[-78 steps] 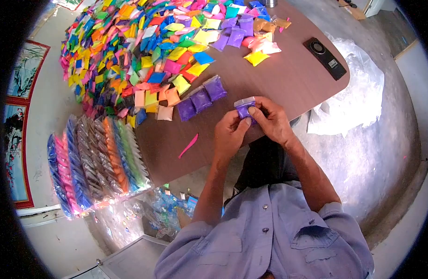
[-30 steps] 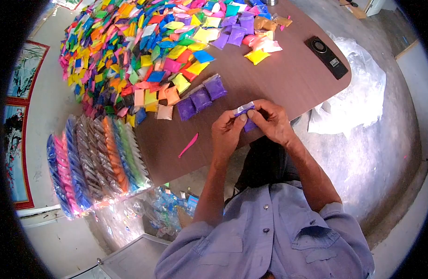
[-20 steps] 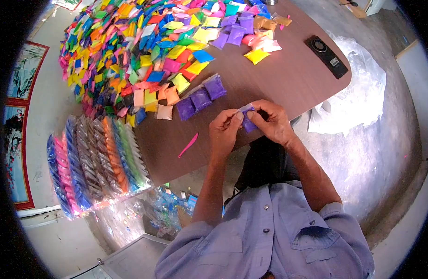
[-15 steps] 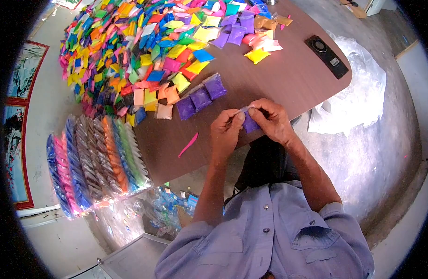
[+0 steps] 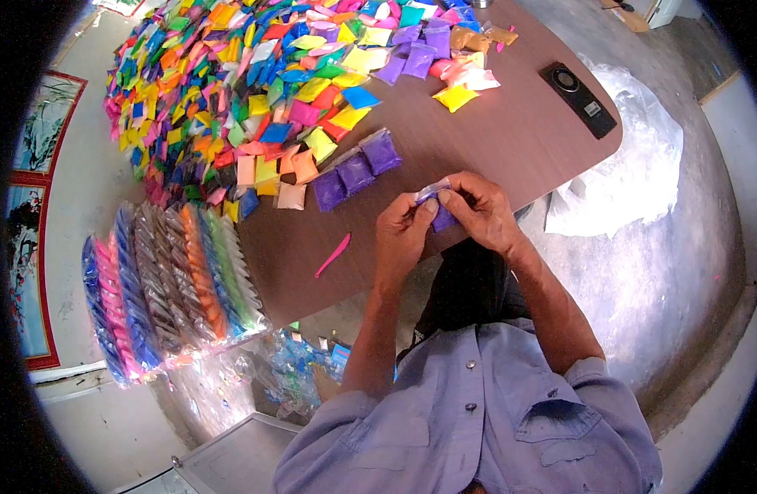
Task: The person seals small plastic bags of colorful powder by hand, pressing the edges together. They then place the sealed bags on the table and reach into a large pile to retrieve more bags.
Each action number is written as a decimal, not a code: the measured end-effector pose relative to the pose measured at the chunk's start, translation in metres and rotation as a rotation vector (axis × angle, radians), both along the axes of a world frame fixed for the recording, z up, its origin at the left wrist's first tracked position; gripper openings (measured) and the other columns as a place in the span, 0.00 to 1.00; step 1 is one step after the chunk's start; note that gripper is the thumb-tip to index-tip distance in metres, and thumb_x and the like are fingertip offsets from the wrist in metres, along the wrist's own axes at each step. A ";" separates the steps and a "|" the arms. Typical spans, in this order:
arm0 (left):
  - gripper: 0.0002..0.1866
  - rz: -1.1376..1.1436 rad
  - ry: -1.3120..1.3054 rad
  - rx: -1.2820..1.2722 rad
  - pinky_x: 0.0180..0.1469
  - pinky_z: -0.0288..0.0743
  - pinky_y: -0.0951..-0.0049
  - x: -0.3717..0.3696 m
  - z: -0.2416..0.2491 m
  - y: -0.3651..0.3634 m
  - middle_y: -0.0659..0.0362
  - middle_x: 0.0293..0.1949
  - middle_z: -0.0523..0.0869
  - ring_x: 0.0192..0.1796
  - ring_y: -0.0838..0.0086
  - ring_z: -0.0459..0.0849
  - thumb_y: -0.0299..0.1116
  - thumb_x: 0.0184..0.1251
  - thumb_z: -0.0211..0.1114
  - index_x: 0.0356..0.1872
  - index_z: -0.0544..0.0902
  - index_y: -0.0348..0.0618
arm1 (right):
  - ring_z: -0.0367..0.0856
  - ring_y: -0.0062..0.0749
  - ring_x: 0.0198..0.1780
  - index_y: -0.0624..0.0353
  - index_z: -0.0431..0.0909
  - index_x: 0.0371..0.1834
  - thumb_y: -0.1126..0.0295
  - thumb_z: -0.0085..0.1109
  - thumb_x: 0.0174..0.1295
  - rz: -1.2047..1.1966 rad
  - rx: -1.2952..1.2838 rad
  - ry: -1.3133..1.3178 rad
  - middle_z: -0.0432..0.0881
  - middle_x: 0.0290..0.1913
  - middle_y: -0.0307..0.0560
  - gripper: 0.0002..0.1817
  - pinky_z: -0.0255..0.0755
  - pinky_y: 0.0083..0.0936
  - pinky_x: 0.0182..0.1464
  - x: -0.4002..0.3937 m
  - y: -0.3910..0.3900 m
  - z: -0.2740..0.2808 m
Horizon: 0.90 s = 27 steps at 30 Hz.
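Between my two hands, at the table's near edge, is a small purple packet (image 5: 444, 219) with a clear plastic top strip. My left hand (image 5: 403, 226) pinches the strip's left end between thumb and fingers. On the other end, my right hand (image 5: 480, 212) grips with its thumb pressed on the plastic. Part of the packet is hidden behind the fingers. Just beyond lie several purple packets (image 5: 355, 172) in a row on the brown table (image 5: 469, 140). A pink plastic tool (image 5: 333, 255), slim and pointed, rests to the left of my left hand.
A large heap of colourful packets (image 5: 230, 90) covers the table's far left. Long bags of twisted coloured strips (image 5: 169, 284) hang at the left edge. A black digital scale (image 5: 578, 99) sits at the right. White plastic sheeting (image 5: 617, 156) lies on the floor.
The packet's clear top strip now shows more between my hands, its upper edge raised. My left hand has shifted very slightly right; my right hand stays nearly in place.
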<state>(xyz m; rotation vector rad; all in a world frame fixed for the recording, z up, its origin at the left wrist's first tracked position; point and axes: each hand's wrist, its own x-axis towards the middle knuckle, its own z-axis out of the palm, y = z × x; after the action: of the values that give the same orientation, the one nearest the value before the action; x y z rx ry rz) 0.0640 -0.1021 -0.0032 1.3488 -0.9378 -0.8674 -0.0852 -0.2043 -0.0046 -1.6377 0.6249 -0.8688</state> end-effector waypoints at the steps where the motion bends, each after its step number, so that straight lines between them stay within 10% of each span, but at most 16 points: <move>1: 0.08 0.009 -0.009 0.032 0.39 0.70 0.84 -0.002 0.004 0.000 0.70 0.36 0.82 0.37 0.88 0.76 0.29 0.78 0.67 0.48 0.87 0.35 | 0.83 0.25 0.41 0.63 0.84 0.50 0.70 0.64 0.73 0.025 0.035 0.036 0.85 0.43 0.44 0.09 0.78 0.25 0.44 -0.001 0.000 0.001; 27: 0.11 -0.025 -0.046 0.164 0.47 0.77 0.81 -0.003 0.008 -0.002 0.64 0.44 0.88 0.43 0.84 0.82 0.27 0.76 0.67 0.54 0.86 0.34 | 0.80 0.19 0.37 0.62 0.83 0.55 0.70 0.66 0.72 -0.081 0.026 0.001 0.86 0.38 0.40 0.13 0.77 0.23 0.39 0.002 0.003 -0.006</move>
<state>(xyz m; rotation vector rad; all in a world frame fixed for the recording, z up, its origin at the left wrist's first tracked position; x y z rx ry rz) 0.0606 -0.1041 0.0049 1.5051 -0.9371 -0.9527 -0.0830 -0.2012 -0.0106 -1.5987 0.7045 -0.9150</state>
